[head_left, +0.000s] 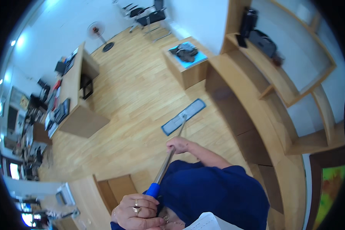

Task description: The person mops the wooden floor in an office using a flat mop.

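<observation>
A flat mop with a metal pole (165, 165) slants away from my body. Its blue grip (153, 189) is at the upper end, close to my chest, and my left hand (136, 212), with rings on it, is closed around that end. Farther down, my right hand (178, 145) wraps round the pole with the arm stretched forward. The grey and blue mop head (183, 117) lies flat on the light wooden floor (130, 99), turned at an angle.
A desk (84, 115) with papers and devices stands at left. A low wooden cabinet (186, 76) carries a dark crumpled cloth (186, 51). Curved wooden shelving (257, 111) runs along the right. A fan (108, 46) and chairs (151, 17) stand far back. Near left is another desk (89, 199).
</observation>
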The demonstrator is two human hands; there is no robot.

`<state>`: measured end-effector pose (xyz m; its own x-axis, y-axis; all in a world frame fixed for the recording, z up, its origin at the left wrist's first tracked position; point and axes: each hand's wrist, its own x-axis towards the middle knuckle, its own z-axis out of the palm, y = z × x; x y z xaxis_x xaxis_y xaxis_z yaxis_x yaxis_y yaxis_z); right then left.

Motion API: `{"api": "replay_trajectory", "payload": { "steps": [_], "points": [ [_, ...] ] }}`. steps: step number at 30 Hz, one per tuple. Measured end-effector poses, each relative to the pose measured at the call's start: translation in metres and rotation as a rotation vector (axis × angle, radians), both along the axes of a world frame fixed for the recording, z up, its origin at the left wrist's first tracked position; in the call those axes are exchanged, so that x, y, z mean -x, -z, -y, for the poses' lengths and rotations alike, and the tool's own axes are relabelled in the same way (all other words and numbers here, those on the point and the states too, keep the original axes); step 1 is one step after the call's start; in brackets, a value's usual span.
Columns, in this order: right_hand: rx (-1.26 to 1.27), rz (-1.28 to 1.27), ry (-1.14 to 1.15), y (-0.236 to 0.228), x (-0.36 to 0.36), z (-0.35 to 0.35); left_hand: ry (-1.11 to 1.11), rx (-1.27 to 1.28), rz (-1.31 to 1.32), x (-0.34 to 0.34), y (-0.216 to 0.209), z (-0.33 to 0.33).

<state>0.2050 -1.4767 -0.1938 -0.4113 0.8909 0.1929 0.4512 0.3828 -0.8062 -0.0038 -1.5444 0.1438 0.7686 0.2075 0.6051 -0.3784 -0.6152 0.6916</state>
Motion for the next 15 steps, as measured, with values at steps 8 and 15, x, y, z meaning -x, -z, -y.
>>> {"api": "replay_trajectory", "payload": {
  "steps": [8, 15],
  "points": [
    [-0.046, -0.088, 0.238, 0.012, -0.014, 0.016, 0.13, -0.031, -0.129, -0.003, 0.023, -0.01],
    [-0.092, -0.158, 0.333, 0.017, 0.042, 0.079, 0.593, -0.153, -0.295, 0.039, 0.005, 0.016]
  ]
}}
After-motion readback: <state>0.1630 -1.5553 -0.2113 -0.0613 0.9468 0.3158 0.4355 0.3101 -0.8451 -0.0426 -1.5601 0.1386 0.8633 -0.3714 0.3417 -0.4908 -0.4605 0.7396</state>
